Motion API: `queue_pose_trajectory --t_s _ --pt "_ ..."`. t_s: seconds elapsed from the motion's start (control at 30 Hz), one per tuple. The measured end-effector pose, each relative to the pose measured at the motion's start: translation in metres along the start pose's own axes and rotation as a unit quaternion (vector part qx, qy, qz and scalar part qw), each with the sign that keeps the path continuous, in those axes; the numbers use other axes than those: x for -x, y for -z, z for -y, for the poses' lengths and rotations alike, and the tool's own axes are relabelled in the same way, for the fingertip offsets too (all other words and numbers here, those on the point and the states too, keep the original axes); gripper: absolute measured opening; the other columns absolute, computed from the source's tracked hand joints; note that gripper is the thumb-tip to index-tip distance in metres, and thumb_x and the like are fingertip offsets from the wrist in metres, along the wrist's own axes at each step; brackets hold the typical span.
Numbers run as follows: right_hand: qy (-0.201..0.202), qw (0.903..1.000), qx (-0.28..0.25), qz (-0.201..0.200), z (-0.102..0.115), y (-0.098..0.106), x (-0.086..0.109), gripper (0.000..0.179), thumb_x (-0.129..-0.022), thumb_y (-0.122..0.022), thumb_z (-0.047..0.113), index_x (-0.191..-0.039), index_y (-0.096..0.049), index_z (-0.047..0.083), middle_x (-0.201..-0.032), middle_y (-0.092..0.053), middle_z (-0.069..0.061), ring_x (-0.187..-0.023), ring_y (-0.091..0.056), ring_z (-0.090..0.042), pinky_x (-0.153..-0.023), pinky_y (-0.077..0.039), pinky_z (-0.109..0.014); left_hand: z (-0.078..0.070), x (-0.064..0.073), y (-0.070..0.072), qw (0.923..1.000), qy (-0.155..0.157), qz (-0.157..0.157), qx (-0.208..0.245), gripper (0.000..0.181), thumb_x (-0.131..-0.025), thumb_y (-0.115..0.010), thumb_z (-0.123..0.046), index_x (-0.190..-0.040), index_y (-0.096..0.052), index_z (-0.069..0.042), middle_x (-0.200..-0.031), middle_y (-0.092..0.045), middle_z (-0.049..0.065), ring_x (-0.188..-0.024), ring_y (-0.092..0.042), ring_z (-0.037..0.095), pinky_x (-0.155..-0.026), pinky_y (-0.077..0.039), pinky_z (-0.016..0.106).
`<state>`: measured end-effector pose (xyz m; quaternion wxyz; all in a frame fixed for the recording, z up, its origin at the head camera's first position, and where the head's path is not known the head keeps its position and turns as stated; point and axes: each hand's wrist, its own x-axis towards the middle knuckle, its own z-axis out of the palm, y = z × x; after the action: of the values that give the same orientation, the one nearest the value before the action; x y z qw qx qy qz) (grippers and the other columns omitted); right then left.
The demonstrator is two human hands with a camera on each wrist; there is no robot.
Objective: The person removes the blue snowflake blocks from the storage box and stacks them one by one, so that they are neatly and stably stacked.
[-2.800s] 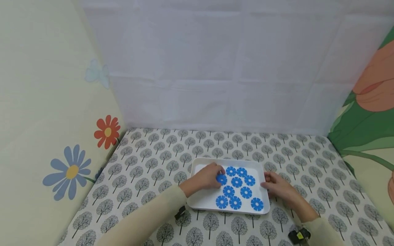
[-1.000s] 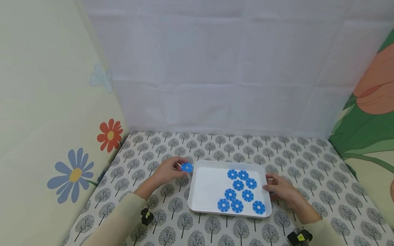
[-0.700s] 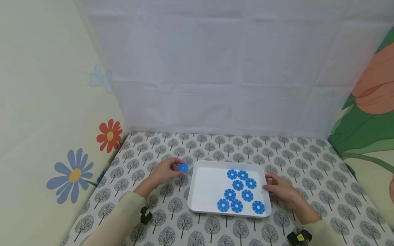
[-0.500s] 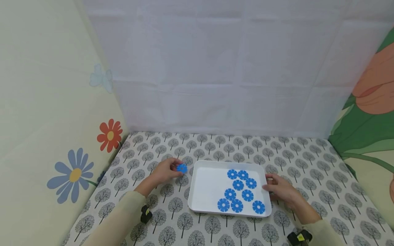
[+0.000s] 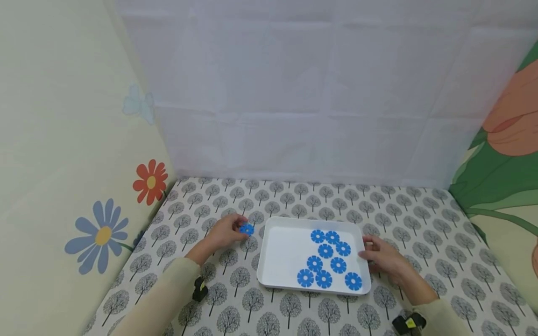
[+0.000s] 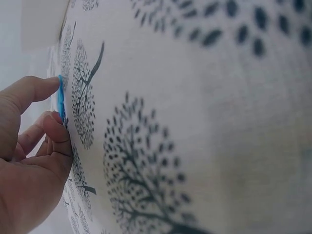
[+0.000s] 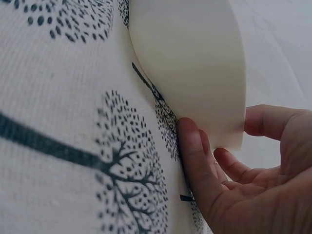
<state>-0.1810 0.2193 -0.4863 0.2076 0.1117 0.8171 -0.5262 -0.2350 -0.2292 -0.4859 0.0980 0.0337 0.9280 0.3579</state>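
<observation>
Nine blue slotted discs [image 5: 329, 252] lie in the white tray [image 5: 279, 254], gathered toward the right, and look left: a tenth disc [image 5: 250, 229] is in the fingers! It sits just left of the tray, down close to the table, with the left hand [image 5: 224, 233] pinching it between thumb and finger, that grip firmly occupied. Whether the disc touches the tree-print cloth [image 5: 260, 193], I cannot tell. Over to the right hand [image 5: 382, 255]: its grip has the tray by the right end, thumb at the rim, fingers against the outer wall. Inside, two discs rest side by side toward the far edge, three bunch together toward the near side, and one lies apart by the near right corner. Behind it all hangs white fabric [image 5: 269, 93]; a blue flower [image 5: 111, 234] and a red flower [image 5: 145, 185] brighten the left wall, with a big orange flower [image 5: 514, 116] over on the right.
</observation>
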Motion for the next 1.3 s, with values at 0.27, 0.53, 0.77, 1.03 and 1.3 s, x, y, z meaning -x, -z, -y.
queue_pose_trajectory --t_s 0.27,0.53,0.77,1.03,1.3 --pt "0.010 0.9999 0.001 0.001 -0.002 0.000 -0.001 0.065 -0.094 -0.069 0.015 -0.149 -0.038 0.000 -0.121 -0.061 -0.020 -0.099 -0.066 -0.026 -0.079 -0.059 -0.042 -0.010 0.000 0.004 0.9997 -0.022 -0.003 0.014 0.048 -0.087 -0.080 -0.016 -0.131 -0.062 -0.007 -0.120 -0.060 0.011 -0.099 -0.059 0.022 -0.077 -0.053 0.034" --pt "0.019 0.9998 0.002 -0.002 0.000 -0.001 0.002 0.064 -0.094 -0.068 0.015 -0.148 -0.039 0.000 -0.122 -0.061 -0.022 -0.098 -0.066 -0.026 -0.080 -0.059 -0.042 -0.049 0.006 0.000 0.9962 -0.085 0.002 0.021 0.047 -0.088 -0.078 -0.015 -0.131 -0.062 -0.006 -0.122 -0.060 0.016 -0.088 -0.058 0.017 -0.068 -0.052 0.030" --pt "0.016 0.9999 -0.002 -0.003 0.000 -0.001 0.001 0.064 -0.093 -0.069 0.015 -0.148 -0.040 0.000 -0.123 -0.061 -0.022 -0.098 -0.067 -0.026 -0.080 -0.059 -0.042 -0.078 0.009 -0.015 0.9932 -0.114 0.020 0.006 0.049 -0.086 -0.081 -0.016 -0.130 -0.063 -0.008 -0.121 -0.059 0.014 -0.087 -0.057 0.016 -0.067 -0.051 0.030" --pt "0.022 0.9998 -0.003 -0.001 -0.002 0.000 0.001 0.063 -0.094 -0.068 0.014 -0.148 -0.040 0.000 -0.124 -0.061 -0.022 -0.097 -0.067 -0.026 -0.079 -0.059 -0.041 -0.101 0.011 -0.033 0.9863 -0.158 0.048 -0.008 0.047 -0.087 -0.081 -0.017 -0.130 -0.063 -0.009 -0.121 -0.060 0.015 -0.089 -0.057 0.016 -0.067 -0.051 0.030" --pt "0.018 0.9998 -0.003 -0.002 -0.002 -0.001 0.001 0.063 -0.094 -0.069 0.015 -0.148 -0.040 0.000 -0.123 -0.060 -0.023 -0.098 -0.066 -0.028 -0.078 -0.059 -0.041 -0.112 0.013 -0.055 0.9801 -0.173 0.097 -0.012 0.049 -0.088 -0.080 -0.020 -0.132 -0.062 -0.010 -0.121 -0.058 0.011 -0.093 -0.057 0.016 -0.071 -0.051 0.030"
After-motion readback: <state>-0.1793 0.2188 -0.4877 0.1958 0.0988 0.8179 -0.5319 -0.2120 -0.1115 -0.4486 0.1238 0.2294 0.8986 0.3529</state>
